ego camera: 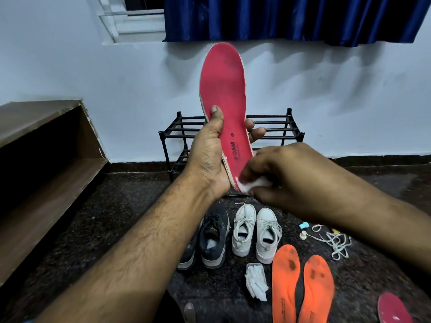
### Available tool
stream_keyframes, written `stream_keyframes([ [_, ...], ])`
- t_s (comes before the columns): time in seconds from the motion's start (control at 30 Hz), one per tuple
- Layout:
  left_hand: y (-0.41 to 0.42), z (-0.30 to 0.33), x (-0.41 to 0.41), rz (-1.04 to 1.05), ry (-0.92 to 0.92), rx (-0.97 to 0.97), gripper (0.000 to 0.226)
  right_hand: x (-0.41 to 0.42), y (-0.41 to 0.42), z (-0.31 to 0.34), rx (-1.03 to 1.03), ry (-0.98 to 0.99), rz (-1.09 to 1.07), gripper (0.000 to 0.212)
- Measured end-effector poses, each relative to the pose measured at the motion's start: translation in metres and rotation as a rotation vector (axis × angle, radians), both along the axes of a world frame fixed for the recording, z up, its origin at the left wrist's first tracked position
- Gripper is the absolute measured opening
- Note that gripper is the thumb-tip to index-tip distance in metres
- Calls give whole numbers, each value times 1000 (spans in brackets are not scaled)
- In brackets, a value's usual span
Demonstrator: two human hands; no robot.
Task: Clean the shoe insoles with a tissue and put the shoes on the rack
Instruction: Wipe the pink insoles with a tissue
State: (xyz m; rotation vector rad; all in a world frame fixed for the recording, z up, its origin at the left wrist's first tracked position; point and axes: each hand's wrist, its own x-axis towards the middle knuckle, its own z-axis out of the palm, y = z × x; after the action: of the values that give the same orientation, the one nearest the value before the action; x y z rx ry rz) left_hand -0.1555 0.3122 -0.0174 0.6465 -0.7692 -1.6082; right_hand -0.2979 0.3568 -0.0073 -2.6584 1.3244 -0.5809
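The left hand point(211, 155) grips the long red foam insole point(225, 101) by its heel half, thumb on the printed face and fingers curled behind, keeping it upright and turned toward the person so its whole top lies open to wiping. The right hand point(286, 176) pinches a folded white tissue point(250, 184) against the heel end, probably the start of a stroke. Below on the dark speckled floor point(116, 217), the white lace-up sneakers point(255, 231), two orange insoles point(300, 285) and spare tissues point(256, 282) wait within reach; the black metal rack point(275, 127) stands behind by the wall.
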Motion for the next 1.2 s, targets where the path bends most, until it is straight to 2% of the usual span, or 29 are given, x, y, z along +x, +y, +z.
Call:
stream_keyframes([
  [0.07,-2,0,1,24,-5,-4,54,-7,2,7,113,-35,7,20],
  [0.1,-2,0,1,9,-11,-1,56,-10,2,9,124,-123,-13,19],
  [0.17,-3,-1,1,-36,-4,11,59,-12,1,7,-14,-348,-76,18],
  [0.23,-3,-3,-2,-80,2,30,60,-7,-3,0,-179,-426,-104,19],
  [0.33,-3,-5,-7,-99,-22,26,64,-1,-8,-13,-199,-312,-73,20],
  [0.5,-3,-2,-3,-50,-26,-4,56,-12,-2,7,128,-99,104,19],
  [0.57,-3,-1,-2,-62,-19,-15,55,-17,0,11,77,-233,87,15],
  [0.63,-3,-1,-3,-63,-4,-15,53,-19,-2,11,-73,-412,15,16],
  [0.7,0,-1,-8,-91,25,7,54,-16,-6,6,-198,-436,-33,16],
  [0.8,6,-1,-17,-141,56,23,63,-11,-8,-6,-272,-265,-19,17],
  [0.9,7,-1,-17,-108,59,34,57,-15,-7,1,-112,-234,28,20],
  [1.03,3,1,-8,-20,14,-25,51,-29,-2,11,39,64,191,25],
  [1.1,4,2,-6,-33,-30,-25,54,-32,2,15,25,10,203,22],
  [1.2,5,1,-10,-86,-80,26,60,-33,6,18,-119,-243,152,18],
])
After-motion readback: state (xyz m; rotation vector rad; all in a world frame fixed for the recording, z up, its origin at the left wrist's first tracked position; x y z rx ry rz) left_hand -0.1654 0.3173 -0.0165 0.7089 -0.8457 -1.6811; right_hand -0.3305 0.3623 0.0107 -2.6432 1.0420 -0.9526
